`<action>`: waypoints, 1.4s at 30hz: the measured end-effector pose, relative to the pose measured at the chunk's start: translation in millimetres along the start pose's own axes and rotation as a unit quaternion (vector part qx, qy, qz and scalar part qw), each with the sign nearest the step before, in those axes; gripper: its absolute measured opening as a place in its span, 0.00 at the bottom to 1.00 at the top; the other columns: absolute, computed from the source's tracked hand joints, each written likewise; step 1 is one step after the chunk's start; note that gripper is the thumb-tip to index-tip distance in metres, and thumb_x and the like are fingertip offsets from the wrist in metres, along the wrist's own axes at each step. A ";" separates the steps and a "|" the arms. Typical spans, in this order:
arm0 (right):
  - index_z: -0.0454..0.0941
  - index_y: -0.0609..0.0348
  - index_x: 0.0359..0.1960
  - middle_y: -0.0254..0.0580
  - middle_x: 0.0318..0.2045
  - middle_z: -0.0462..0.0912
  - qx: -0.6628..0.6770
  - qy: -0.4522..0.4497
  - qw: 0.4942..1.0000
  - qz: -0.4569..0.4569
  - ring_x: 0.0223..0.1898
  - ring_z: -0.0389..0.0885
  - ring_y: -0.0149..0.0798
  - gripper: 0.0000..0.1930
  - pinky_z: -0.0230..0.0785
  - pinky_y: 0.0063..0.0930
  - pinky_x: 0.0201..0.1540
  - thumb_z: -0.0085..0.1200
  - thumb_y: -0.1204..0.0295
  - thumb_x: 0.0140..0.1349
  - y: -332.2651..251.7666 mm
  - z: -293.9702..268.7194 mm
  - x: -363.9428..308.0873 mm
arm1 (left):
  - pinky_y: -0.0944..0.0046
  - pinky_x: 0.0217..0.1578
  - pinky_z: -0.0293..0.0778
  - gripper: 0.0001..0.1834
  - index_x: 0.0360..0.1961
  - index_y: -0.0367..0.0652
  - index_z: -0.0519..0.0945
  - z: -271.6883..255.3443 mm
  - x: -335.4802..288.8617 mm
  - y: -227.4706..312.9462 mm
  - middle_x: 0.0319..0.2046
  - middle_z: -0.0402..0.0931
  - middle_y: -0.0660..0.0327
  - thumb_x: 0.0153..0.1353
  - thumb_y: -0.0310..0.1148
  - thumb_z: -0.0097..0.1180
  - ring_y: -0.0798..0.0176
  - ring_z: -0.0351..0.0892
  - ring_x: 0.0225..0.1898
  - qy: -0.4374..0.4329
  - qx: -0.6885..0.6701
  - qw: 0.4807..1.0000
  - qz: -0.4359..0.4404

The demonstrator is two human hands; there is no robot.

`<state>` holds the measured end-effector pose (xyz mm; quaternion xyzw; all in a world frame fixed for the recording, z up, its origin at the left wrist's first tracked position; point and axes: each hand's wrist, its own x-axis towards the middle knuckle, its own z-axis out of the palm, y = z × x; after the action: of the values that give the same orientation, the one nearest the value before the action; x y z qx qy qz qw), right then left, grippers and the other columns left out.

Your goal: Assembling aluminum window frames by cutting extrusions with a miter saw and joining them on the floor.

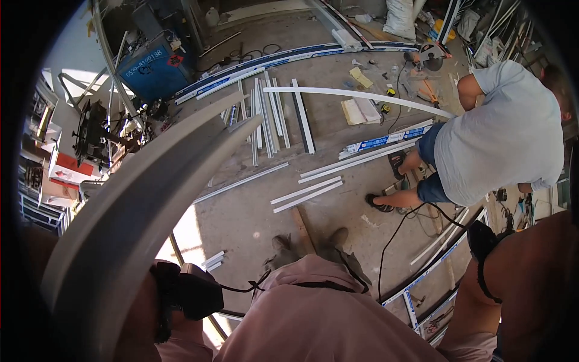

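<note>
A long grey metal or plastic profile point(129, 211) with a channel-shaped end rises from the lower left and crosses close in front of me. My left arm point(136, 314) is beside and partly behind it, wearing a black box-shaped device point(196, 292) on a strap. The left hand itself does not show, so whether it grips the profile is hidden. On the right my bent arm point(518, 271) wears a similar black device point(482, 241). My right hand is out of the picture too. Cut white profile pieces point(307, 194) lie on the floor ahead of my feet.
A co-worker in a light shirt point(494, 133) stands at right, near a long white strip point(362, 95). More white profiles point(268, 114) lie ahead. A miter saw point(431, 58), a blue cabinet point(154, 69), a black cable point(389, 241) and a wooden board point(303, 230) are around me.
</note>
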<state>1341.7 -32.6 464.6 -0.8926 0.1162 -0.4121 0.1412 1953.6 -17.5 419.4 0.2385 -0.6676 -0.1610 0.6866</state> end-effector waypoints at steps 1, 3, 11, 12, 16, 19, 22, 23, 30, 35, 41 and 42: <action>0.62 0.59 0.63 0.51 0.38 0.78 -0.009 0.003 1.000 0.012 0.33 0.79 0.42 0.26 0.70 0.43 0.46 0.48 0.59 0.68 -13.4 -11.2 -11.2 | 0.68 0.25 0.65 0.18 0.43 0.39 0.69 3.4 2.1 -5.6 0.38 0.73 0.55 0.57 0.37 0.60 0.63 0.71 0.33 -0.002 -0.015 1.000 0.001; 0.62 0.59 0.63 0.50 0.37 0.78 -0.017 0.017 0.999 0.034 0.33 0.79 0.42 0.26 0.69 0.44 0.46 0.49 0.59 0.68 -24.9 -0.1 -3.1 | 0.68 0.25 0.64 0.18 0.43 0.39 0.69 23.5 11.0 -2.4 0.38 0.73 0.55 0.57 0.37 0.60 0.63 0.71 0.33 -0.013 -0.032 0.999 -0.001; 0.58 0.59 0.65 0.48 0.35 0.79 -0.063 0.123 0.980 0.142 0.31 0.78 0.39 0.28 0.70 0.41 0.43 0.49 0.61 0.68 8.6 179.3 110.1 | 0.69 0.24 0.65 0.20 0.41 0.39 0.70 79.5 -0.4 -48.2 0.30 0.75 0.56 0.58 0.41 0.62 0.65 0.72 0.27 0.006 0.030 0.987 -0.157; 0.52 0.60 0.67 0.47 0.34 0.79 -0.106 0.185 0.967 0.139 0.30 0.78 0.36 0.31 0.71 0.36 0.38 0.49 0.63 0.68 12.0 187.4 103.6 | 0.69 0.25 0.66 0.20 0.41 0.39 0.71 83.7 -8.0 -56.8 0.28 0.74 0.58 0.57 0.42 0.63 0.67 0.72 0.26 -0.031 0.044 0.968 -0.244; 0.58 0.70 0.63 0.48 0.31 0.81 -0.098 0.245 0.932 0.249 0.26 0.77 0.32 0.28 0.72 0.24 0.33 0.51 0.75 0.63 22.0 182.9 53.2 | 0.68 0.30 0.69 0.24 0.42 0.37 0.73 104.2 -59.6 -98.0 0.27 0.74 0.63 0.56 0.45 0.65 0.69 0.72 0.29 -0.167 0.062 0.874 -0.453; 0.72 0.65 0.54 0.39 0.26 0.80 -0.113 0.184 0.925 0.313 0.22 0.76 0.29 0.22 0.68 0.20 0.27 0.55 0.80 0.55 35.3 201.0 23.7 | 0.69 0.29 0.69 0.26 0.43 0.36 0.72 125.9 -92.5 -110.3 0.26 0.73 0.63 0.56 0.46 0.64 0.70 0.72 0.27 -0.233 0.084 0.845 -0.474; 0.76 0.59 0.48 0.35 0.23 0.78 -0.189 0.021 0.940 0.285 0.21 0.76 0.34 0.19 0.67 0.24 0.24 0.58 0.78 0.52 45.9 209.0 14.9 | 0.68 0.28 0.69 0.26 0.43 0.35 0.71 151.6 -93.1 -108.4 0.28 0.73 0.61 0.56 0.46 0.64 0.70 0.72 0.25 -0.289 0.118 0.832 -0.459; 0.76 0.59 0.48 0.35 0.23 0.78 -0.178 0.023 0.941 0.287 0.21 0.76 0.34 0.19 0.67 0.24 0.24 0.58 0.78 0.52 47.7 211.9 14.0 | 0.68 0.28 0.69 0.26 0.43 0.35 0.70 162.4 -89.6 -105.9 0.28 0.74 0.60 0.55 0.45 0.64 0.69 0.71 0.25 -0.311 0.132 0.834 -0.437; 0.75 0.56 0.50 0.38 0.28 0.79 -0.059 0.076 0.938 0.333 0.25 0.78 0.39 0.21 0.69 0.31 0.26 0.61 0.71 0.52 75.2 213.1 11.8 | 0.58 0.36 0.74 0.23 0.43 0.34 0.71 220.0 -79.7 -101.4 0.30 0.79 0.46 0.53 0.38 0.65 0.50 0.81 0.33 -0.343 0.141 0.813 -0.448; 0.74 0.58 0.52 0.43 0.33 0.80 -0.011 0.048 0.926 0.374 0.30 0.81 0.35 0.23 0.73 0.26 0.31 0.63 0.70 0.54 86.9 193.1 -3.8 | 0.59 0.31 0.75 0.21 0.42 0.37 0.71 258.7 -79.9 -96.8 0.29 0.79 0.48 0.51 0.35 0.65 0.50 0.82 0.30 -0.374 0.162 0.814 -0.414; 0.77 0.60 0.43 0.43 0.28 0.82 0.040 0.053 0.919 0.389 0.23 0.80 0.36 0.15 0.73 0.26 0.28 0.62 0.71 0.53 86.5 174.3 -40.3 | 0.59 0.32 0.75 0.22 0.43 0.39 0.74 287.6 -93.6 -101.2 0.30 0.79 0.51 0.48 0.33 0.68 0.50 0.81 0.31 -0.444 0.134 0.815 -0.347; 0.77 0.60 0.43 0.43 0.28 0.82 0.037 0.057 0.917 0.394 0.23 0.80 0.36 0.15 0.73 0.26 0.28 0.62 0.71 0.53 86.8 169.7 -46.0 | 0.59 0.32 0.75 0.22 0.43 0.39 0.74 292.3 -93.2 -102.5 0.30 0.79 0.51 0.48 0.33 0.68 0.50 0.81 0.31 -0.450 0.131 0.813 -0.345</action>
<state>1435.0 -72.2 296.8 -0.7437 0.4505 -0.3776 0.3183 1668.0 -85.7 284.0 0.4419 -0.7906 -0.3878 0.1715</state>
